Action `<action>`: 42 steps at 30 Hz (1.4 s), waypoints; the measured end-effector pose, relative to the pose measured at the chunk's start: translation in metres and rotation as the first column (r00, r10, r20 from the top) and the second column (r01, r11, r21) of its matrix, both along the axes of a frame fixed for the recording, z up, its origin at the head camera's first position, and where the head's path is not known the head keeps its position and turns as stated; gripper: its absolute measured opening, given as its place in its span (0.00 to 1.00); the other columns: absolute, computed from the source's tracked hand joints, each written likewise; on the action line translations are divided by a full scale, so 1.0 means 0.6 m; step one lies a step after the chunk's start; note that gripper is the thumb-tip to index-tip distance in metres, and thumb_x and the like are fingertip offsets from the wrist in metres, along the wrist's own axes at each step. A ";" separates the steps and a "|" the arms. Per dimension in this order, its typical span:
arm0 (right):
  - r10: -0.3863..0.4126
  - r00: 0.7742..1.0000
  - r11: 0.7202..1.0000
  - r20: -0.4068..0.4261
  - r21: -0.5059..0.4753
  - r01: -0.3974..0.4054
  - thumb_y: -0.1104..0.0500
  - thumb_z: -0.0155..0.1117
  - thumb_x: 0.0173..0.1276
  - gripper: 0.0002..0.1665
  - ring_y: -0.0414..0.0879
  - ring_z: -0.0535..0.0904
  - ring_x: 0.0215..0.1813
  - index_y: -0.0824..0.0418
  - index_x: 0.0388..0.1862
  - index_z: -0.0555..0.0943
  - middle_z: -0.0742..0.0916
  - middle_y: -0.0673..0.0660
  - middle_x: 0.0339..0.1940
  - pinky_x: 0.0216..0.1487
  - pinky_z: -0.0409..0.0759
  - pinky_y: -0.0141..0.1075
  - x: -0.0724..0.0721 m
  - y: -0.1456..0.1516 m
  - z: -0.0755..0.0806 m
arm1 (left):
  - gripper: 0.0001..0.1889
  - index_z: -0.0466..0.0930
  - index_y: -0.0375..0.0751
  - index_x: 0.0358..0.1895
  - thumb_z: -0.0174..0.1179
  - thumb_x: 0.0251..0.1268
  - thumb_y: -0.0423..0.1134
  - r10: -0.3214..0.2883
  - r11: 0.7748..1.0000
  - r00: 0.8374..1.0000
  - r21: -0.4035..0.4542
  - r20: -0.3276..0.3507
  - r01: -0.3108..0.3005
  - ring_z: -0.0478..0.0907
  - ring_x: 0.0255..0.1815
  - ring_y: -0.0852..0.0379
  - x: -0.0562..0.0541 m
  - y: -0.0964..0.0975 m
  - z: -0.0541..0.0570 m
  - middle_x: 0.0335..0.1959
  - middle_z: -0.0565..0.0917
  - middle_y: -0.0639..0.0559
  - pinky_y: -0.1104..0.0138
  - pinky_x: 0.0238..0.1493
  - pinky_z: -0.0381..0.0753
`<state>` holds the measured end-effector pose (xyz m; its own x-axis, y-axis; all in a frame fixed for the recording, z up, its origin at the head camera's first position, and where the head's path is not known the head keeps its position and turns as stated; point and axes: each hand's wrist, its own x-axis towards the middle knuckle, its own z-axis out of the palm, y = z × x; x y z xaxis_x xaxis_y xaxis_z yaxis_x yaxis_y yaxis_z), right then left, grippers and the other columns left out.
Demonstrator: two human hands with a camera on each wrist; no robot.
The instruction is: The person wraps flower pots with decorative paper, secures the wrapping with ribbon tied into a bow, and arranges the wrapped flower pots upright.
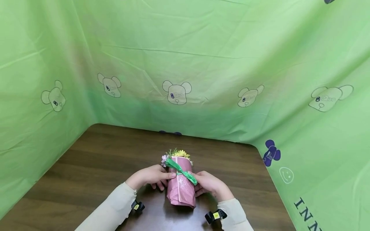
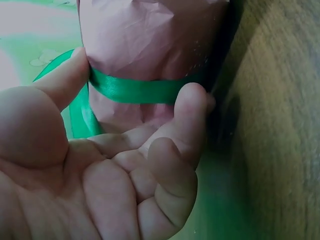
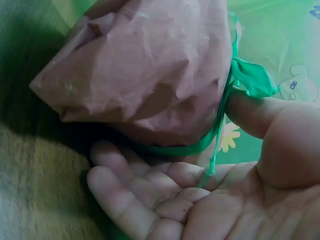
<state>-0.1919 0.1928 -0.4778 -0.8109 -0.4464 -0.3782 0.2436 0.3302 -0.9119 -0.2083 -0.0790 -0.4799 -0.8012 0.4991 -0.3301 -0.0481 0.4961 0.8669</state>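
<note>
A small bouquet (image 1: 181,193) wrapped in pink paper lies on the table, its flowers pointing away from me. Round its middle runs a green ribbon (image 1: 173,165), tied at the front with its ends spread to both sides. My left hand (image 1: 151,175) grips the left side, thumb on the front by the knot and fingers curled along the side. From the right, my right hand (image 1: 210,184) holds the wrap, its thumb close to the ribbon's lower end. In the right wrist view, a ribbon loop (image 3: 252,77) stands out above the thumb, and the paper's folded bottom (image 3: 65,97) shows.
Yellow flowers (image 1: 181,154) and pale purple flowers (image 1: 164,159) stick out of the wrap's far end. Beneath is a dark brown wooden table (image 1: 115,144). Green cloth (image 1: 179,41) printed with bear heads hangs behind and along both sides.
</note>
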 end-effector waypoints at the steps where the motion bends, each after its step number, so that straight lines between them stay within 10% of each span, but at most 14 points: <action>1: 0.003 1.000 1.000 0.001 -0.004 -0.003 0.40 0.53 0.80 0.30 0.48 0.85 0.29 0.68 0.41 0.80 0.87 0.56 0.26 0.39 0.88 0.50 -0.001 -0.001 -0.001 | 0.26 0.83 0.39 0.41 0.60 0.70 0.62 0.004 1.000 1.000 0.007 0.009 -0.004 0.87 0.28 0.50 0.000 0.000 -0.001 0.33 0.89 0.49 0.64 0.21 0.77; 13: -0.030 0.999 0.999 -0.018 -0.024 0.029 0.44 0.55 0.79 0.28 0.46 0.85 0.28 0.69 0.40 0.82 0.86 0.54 0.24 0.37 0.88 0.49 -0.003 -0.008 -0.004 | 0.22 0.80 0.33 0.44 0.59 0.75 0.54 -0.036 0.985 0.993 0.172 0.112 0.016 0.88 0.31 0.50 -0.002 0.002 -0.005 0.36 0.90 0.42 0.66 0.22 0.81; 27: -0.127 0.983 0.992 -0.135 -0.010 0.127 0.45 0.59 0.77 0.24 0.42 0.83 0.27 0.67 0.38 0.81 0.84 0.51 0.23 0.37 0.87 0.47 0.006 -0.012 0.040 | 0.28 0.77 0.27 0.53 0.64 0.71 0.54 0.083 0.971 0.996 0.221 0.031 -0.088 0.86 0.33 0.52 -0.002 0.008 0.017 0.37 0.87 0.45 0.62 0.26 0.83; 42: -0.223 0.908 0.971 -0.355 0.001 0.239 0.51 0.63 0.75 0.21 0.41 0.79 0.33 0.71 0.46 0.81 0.83 0.51 0.29 0.40 0.81 0.40 0.015 -0.018 0.070 | 0.28 0.77 0.27 0.56 0.69 0.66 0.49 0.202 0.947 0.976 0.271 -0.079 -0.174 0.85 0.35 0.53 0.002 0.014 0.037 0.38 0.86 0.44 0.62 0.30 0.83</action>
<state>-0.1828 0.1817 -0.4356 -0.9733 -0.2198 -0.0656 -0.0145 0.3442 -0.9388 -0.2071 -0.0705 -0.4577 -0.9117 0.3936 -0.1176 -0.0205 0.2423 0.9700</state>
